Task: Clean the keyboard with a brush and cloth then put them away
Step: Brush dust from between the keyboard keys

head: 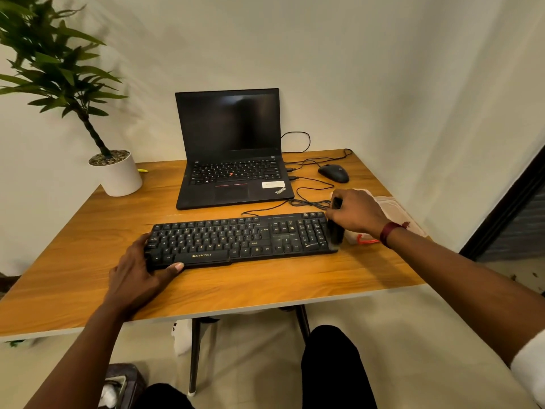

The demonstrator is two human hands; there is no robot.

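1. The black keyboard [241, 240] lies flat on the wooden counter [265, 281], near the front edge, with its long side running left to right
2. The left hand [138, 270] grips the keyboard's left end: the fingers curl round the side edge and the thumb lies along the front edge below the bottom row of keys
3. The right hand [354, 214] is closed around a dark brush [336, 233], held about upright, with the handle's tip showing above the fingers
4. The brush's lower end sits at the keyboard's right edge, beside the number pad; whether the bristles touch the keys cannot be told
5. A red band [388, 233] circles the right wrist
6. Just right of the keyboard, partly under the right hand, lies a pale bundle [389, 208] with an orange-red cord [365, 240]; whether it is the cloth cannot be told
7. Behind the keyboard stands an open laptop [233, 154] with a dark screen, apart from the keyboard
8. A dark mouse [333, 173] sits to the right of the laptop, with thin black cables [309, 202] looping between them
9. A plant in a white pot [118, 175] stands at the counter's far left corner
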